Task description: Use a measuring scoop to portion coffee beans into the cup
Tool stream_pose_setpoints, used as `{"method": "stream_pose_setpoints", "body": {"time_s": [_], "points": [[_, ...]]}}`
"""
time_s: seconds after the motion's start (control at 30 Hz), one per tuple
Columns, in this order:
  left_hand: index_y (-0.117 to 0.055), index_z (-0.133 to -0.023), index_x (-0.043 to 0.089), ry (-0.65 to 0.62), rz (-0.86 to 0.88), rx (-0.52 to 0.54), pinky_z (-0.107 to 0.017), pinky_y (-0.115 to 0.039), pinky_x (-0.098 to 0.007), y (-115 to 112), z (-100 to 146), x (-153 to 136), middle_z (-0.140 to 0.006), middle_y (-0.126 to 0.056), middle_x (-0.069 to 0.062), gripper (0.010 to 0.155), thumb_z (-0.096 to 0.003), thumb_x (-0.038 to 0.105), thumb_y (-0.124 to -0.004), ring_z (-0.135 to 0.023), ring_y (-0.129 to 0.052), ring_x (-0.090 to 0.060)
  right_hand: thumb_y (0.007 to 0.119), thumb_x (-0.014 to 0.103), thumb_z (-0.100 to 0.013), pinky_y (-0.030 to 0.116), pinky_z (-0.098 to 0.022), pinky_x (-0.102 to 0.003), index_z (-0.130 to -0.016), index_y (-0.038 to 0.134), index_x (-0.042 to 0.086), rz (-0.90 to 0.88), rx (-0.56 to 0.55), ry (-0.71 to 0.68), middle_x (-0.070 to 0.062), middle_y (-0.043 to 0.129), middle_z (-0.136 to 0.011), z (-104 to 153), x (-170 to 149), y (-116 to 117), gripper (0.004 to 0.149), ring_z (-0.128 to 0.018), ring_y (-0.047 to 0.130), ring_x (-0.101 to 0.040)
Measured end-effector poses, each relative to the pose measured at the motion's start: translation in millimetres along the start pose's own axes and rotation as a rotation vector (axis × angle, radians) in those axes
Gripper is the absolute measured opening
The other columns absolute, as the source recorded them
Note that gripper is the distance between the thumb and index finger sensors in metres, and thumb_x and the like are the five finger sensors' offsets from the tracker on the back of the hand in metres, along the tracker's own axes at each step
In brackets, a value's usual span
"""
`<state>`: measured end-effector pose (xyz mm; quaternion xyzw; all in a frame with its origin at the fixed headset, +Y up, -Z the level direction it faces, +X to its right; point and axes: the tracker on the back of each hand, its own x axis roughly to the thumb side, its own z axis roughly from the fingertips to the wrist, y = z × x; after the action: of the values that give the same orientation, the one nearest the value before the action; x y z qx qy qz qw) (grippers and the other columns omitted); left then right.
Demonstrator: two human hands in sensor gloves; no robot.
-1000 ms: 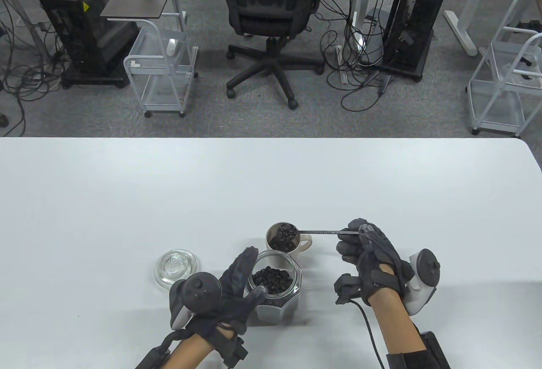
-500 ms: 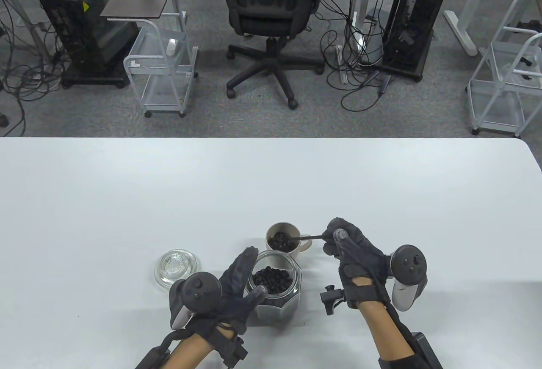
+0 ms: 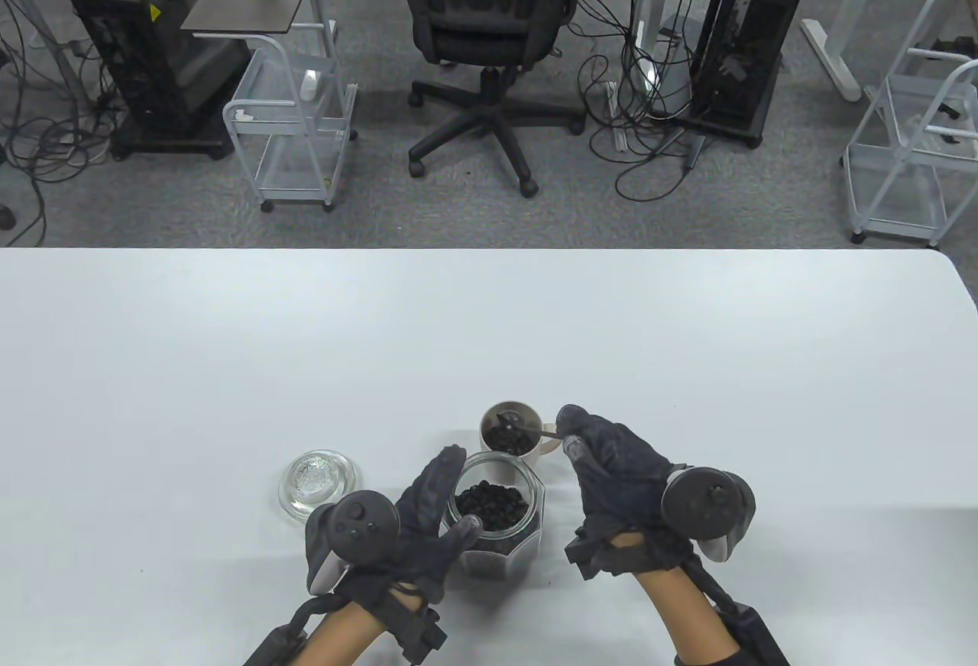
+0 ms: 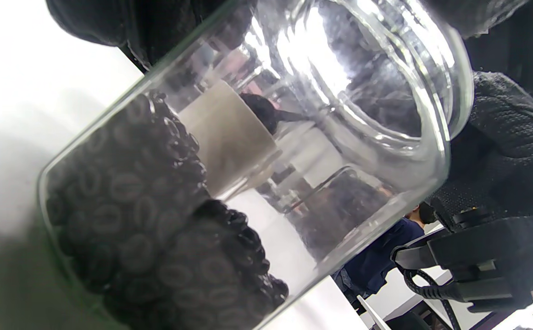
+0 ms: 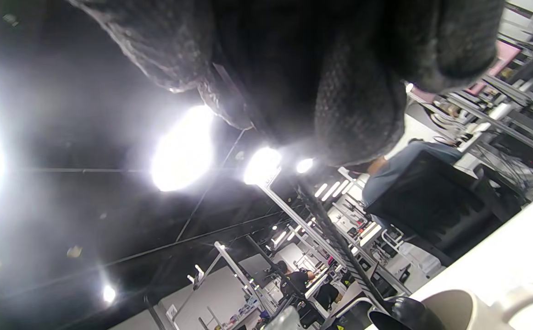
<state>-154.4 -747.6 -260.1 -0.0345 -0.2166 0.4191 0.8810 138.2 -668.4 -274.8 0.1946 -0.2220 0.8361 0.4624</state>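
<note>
A beige cup [image 3: 535,455] holding coffee beans stands just behind an open glass jar [image 3: 498,519] of beans. My right hand [image 3: 603,460] pinches the handle of a metal measuring scoop [image 3: 513,421], whose tilted bowl sits inside the cup's mouth. My left hand [image 3: 428,521] is curled round the jar's left side. In the left wrist view the jar [image 4: 230,174] fills the frame, with the cup [image 4: 225,137] seen through the glass. The right wrist view shows my gloved fingers [image 5: 349,91] up close and the cup's rim [image 5: 450,307] at the bottom.
A glass lid [image 3: 317,480] lies on the white table [image 3: 229,360] left of the jar. Beyond the table's far edge stand an office chair [image 3: 489,17], wire carts and computer towers on grey carpet.
My right hand has moved left towards the cup and rolled over, tipping the scoop so its beans went into the cup. The left hand and jar have stayed put.
</note>
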Motion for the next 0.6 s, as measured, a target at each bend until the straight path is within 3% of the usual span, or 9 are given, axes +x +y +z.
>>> {"method": "stream_pose_setpoints", "body": {"time_s": [0.17, 0.33, 0.6], "points": [[-0.023, -0.112, 0.023, 0.000, 0.000, 0.000, -0.068, -0.053, -0.070, 0, 0, 0, -0.117, -0.039, -0.022, 0.090, -0.0433, 0.071, -0.056, -0.102, -0.059, -0.058, 0.078, 0.032, -0.051, 0.073, -0.047, -0.059, -0.087, 0.083, 0.015, 0.060, 0.010, -0.051, -0.023, 0.089, -0.079, 1, 7, 2, 0.041, -0.059, 0.097, -0.048], [-0.023, -0.112, 0.023, 0.000, 0.000, 0.000, -0.068, -0.053, -0.070, 0, 0, 0, -0.117, -0.039, -0.022, 0.091, -0.0432, 0.071, -0.056, -0.102, -0.059, -0.057, 0.078, 0.032, -0.050, 0.074, -0.046, -0.059, -0.087, 0.083, 0.014, -0.039, -0.072, 0.014, -0.024, 0.089, -0.078, 1, 6, -5, 0.041, -0.058, 0.097, -0.049], [-0.023, -0.112, 0.023, 0.000, 0.000, 0.000, -0.068, -0.053, -0.070, 0, 0, 0, -0.117, -0.040, -0.022, 0.091, -0.0433, 0.071, -0.056, -0.102, -0.059, -0.058, 0.077, 0.033, -0.051, 0.076, -0.042, -0.057, -0.086, 0.083, 0.013, -0.464, -0.324, 0.317, -0.024, 0.090, -0.074, 8, -22, -29, 0.041, -0.053, 0.098, -0.046]]}}
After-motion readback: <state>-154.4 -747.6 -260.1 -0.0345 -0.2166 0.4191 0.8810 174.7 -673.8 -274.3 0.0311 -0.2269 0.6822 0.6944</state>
